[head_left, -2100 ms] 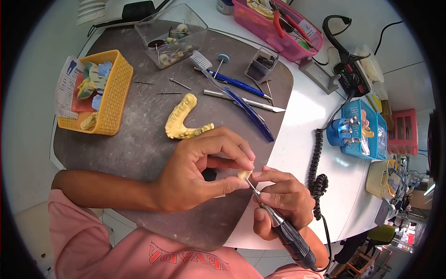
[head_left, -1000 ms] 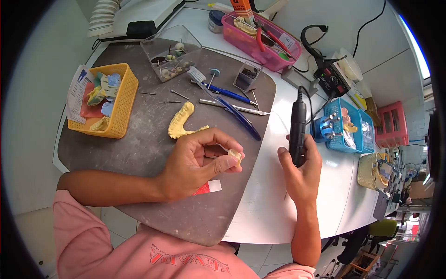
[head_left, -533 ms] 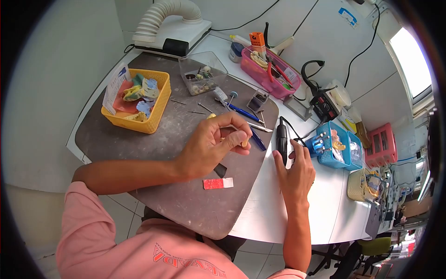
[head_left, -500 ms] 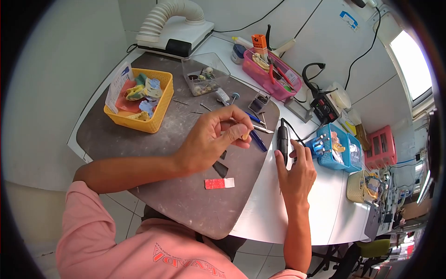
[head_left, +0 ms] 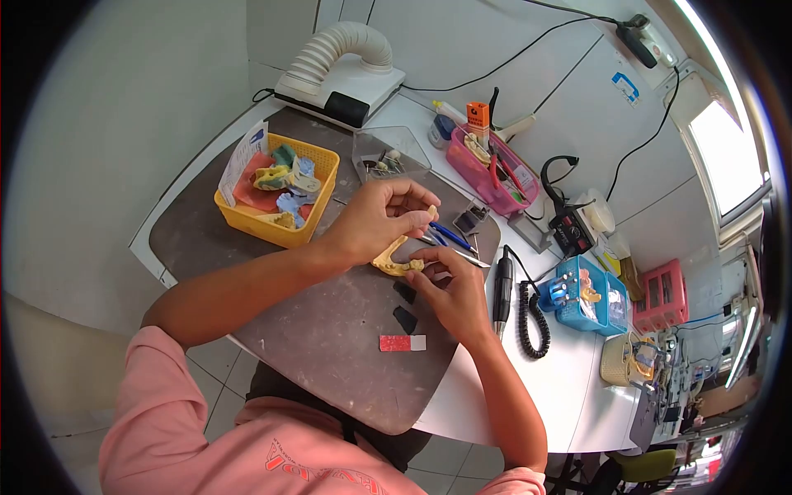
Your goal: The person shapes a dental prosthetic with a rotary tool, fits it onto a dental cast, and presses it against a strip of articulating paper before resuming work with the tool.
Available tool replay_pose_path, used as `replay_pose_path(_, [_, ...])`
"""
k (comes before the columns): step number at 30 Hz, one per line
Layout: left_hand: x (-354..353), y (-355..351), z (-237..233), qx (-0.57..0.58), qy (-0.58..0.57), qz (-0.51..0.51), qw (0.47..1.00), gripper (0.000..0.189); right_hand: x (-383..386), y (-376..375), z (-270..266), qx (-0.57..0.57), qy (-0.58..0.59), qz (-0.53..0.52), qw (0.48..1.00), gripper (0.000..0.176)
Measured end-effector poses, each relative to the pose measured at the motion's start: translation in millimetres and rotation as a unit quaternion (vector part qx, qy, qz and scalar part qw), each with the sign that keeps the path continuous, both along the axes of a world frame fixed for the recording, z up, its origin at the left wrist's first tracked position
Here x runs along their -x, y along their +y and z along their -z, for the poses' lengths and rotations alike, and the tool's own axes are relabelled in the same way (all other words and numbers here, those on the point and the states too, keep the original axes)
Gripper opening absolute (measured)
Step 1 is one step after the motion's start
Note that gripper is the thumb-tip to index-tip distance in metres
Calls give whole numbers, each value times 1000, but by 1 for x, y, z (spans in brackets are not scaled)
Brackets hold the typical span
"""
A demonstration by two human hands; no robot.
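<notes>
Nearest the person, a red-and-white strip (head_left: 403, 342) is lying flat on the grey counter (head_left: 322, 363), with two small black pieces (head_left: 404, 318) sitting just beyond it. Above those, the right hand (head_left: 452, 295) is reaching in from the right, its grip narrowing onto one end of the yellow jaw cast (head_left: 393, 262), which is resting low over the counter between the two hands. The left hand (head_left: 375, 219) is arching over the cast's far end, its grip pinching a small pale piece (head_left: 431, 213) between thumb and fingertips (too small to make out in detail). Just right of the right hand, a dark handpiece (head_left: 501, 289) is lying on the white part of the counter beside its coiled cord (head_left: 532, 322). Farther back, a yellow basket (head_left: 276, 227) is sitting to the left, a blue basket (head_left: 592, 299) to the right, a pink tray (head_left: 495, 186) behind, and a suction unit (head_left: 342, 78) is standing at the wall.
</notes>
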State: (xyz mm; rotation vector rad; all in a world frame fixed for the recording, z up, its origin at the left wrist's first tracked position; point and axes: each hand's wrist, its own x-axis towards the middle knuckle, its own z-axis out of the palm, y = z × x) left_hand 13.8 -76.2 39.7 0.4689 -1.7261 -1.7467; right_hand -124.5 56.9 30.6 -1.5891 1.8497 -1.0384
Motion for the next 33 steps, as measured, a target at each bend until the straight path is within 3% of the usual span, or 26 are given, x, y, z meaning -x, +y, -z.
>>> replay_pose_path(4, [1,-1,6,2,19,19,1000,27,5,-2,3,34,-112,14,993,22])
replay_pose_path(6, [0,-1,8,26,17,15,999,27,8,-1,2,85,-248,35,964,24])
replay_pose_path(9, [-1,3,6,25,7,21,999,29,12,2,3,101,-303,43,947,27])
replay_pose_path(20, [1,3,17,-188,3,77,979,26,16,14,20,108,-192,51,974,29])
replay_pose_path(33, [2,7,23,-212,-26,93,972,27,12,13,17,103,-347,81,929,35])
